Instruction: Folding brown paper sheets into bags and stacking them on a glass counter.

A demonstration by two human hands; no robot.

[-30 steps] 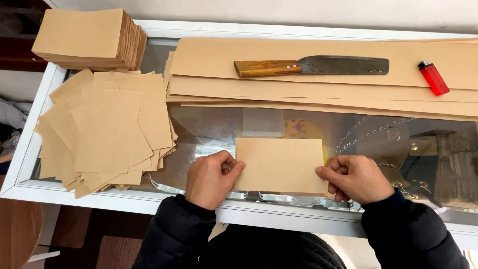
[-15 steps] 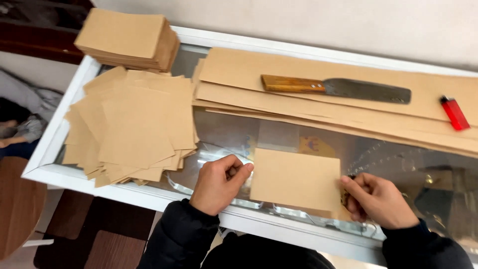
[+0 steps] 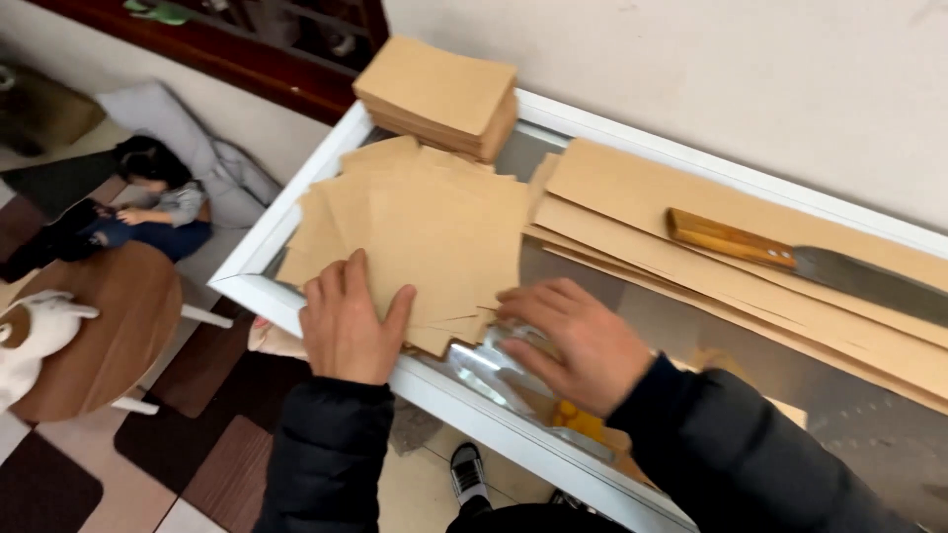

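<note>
- Pressing down on the fanned pile of brown paper sheets [image 3: 420, 237], my left hand [image 3: 348, 321] lies flat and open on its near edge, fingers spread, grasping nothing.
- Resting just beside it, my right hand [image 3: 573, 341] is open too, fingertips touching the pile's ragged right corner, palm over the glass tabletop [image 3: 691, 326].
- A second ago both hands held a single folded brown sheet on the glass in front of me; that sheet is no longer between them, and both hands have come left to the loose pile. I judge the folded piece has joined the pile, though I cannot tell which sheet it is.
- A neat stack of brown sheets [image 3: 439, 94] sits at the far corner, touching the pile's far edge.
- Long brown paper strips [image 3: 632, 212] lie along the wall side, a wooden-handled knife [image 3: 790, 262] on top of them.
- A child [image 3: 148, 202] sits on the floor beyond the white frame [image 3: 286, 222].
</note>
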